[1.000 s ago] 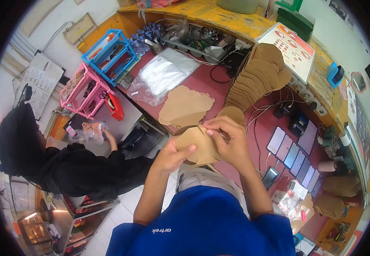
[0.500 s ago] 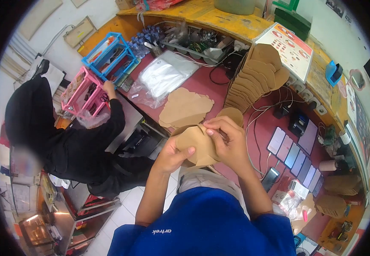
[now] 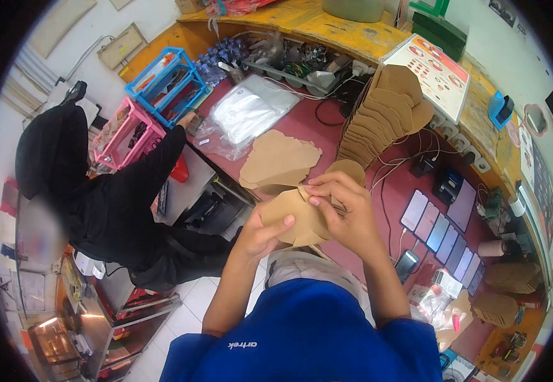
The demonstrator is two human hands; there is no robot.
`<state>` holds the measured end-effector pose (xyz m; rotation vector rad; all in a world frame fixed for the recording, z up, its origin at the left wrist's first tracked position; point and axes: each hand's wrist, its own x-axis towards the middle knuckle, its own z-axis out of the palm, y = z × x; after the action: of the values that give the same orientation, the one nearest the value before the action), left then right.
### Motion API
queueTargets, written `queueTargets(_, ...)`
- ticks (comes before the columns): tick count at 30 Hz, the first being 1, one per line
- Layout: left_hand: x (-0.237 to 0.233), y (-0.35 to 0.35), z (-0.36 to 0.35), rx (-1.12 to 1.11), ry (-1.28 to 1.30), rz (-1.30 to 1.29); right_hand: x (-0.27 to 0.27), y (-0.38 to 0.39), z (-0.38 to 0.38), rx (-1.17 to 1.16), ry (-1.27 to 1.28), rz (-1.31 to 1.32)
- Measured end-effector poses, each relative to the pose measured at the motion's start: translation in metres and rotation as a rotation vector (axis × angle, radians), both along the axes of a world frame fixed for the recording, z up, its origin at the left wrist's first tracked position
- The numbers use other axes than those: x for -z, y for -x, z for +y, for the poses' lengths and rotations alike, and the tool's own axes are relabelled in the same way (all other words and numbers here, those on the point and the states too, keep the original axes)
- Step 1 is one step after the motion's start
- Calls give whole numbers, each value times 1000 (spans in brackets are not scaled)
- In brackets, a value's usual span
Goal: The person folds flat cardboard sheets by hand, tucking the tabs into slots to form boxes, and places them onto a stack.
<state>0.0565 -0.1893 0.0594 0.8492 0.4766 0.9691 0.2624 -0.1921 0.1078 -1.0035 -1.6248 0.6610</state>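
Observation:
I hold a brown cardboard box blank [image 3: 297, 215], partly folded, over the near edge of the dark red counter [image 3: 302, 124]. My left hand [image 3: 265, 230] supports it from below with the thumb on its face. My right hand [image 3: 340, 207] pinches its upper flaps. Just beyond lies a flat pile of the same brown blanks [image 3: 278, 162]. A tall nested stack of folded boxes [image 3: 383, 111] leans further back to the right.
A person in black [image 3: 98, 197] at my left reaches an arm toward the pink basket [image 3: 127, 134] and blue basket [image 3: 165, 79]. A clear bag of white goods [image 3: 244, 111] lies on the counter. Several phones [image 3: 439, 232], cables and a menu card [image 3: 432, 73] sit to the right.
My hands and the box blank have barely shifted. The person in black has risen from a crouch and stretched an arm across the baskets toward the counter.

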Motion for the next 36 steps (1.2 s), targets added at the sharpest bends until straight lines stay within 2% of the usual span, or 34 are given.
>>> queueTargets(6, -5, -4, -3, -29, 64, 41, -1, -6, 1, 8, -64, -150)
queueTargets(10, 3, -3, -2, -2, 56, 44, 2, -10, 1, -16, 31, -111)
queueTargets(19, -7, -8, 2, -40, 40, 26, 7, -1, -4, 93, -121, -160)
queueTargets(21, -3, -7, 3, -16, 21, 45, 11, -10, 0, -4, 50, -37)
queueTargets(22, -1, -6, 2, 4, 10, 66, 11, -14, 2, -2, 50, -37)
queueTargets(24, -2, -7, 0, 21, 10, 87, 11, -21, 9, -122, 369, 154)
queueTargets(28, 1, -6, 0, 32, -39, 148, 11, -26, 14, -145, 390, 93)
queueTargets(31, 0, -1, -1, 54, -45, 151, 13, -24, 13, -131, 361, 173)
queueTargets(34, -1, 0, 0, 66, -38, 150, 11, -25, 12, -166, 409, 38)
queueTargets(36, 2, 2, 1, 76, -27, 139, 11, -22, 11, -137, 349, -27)
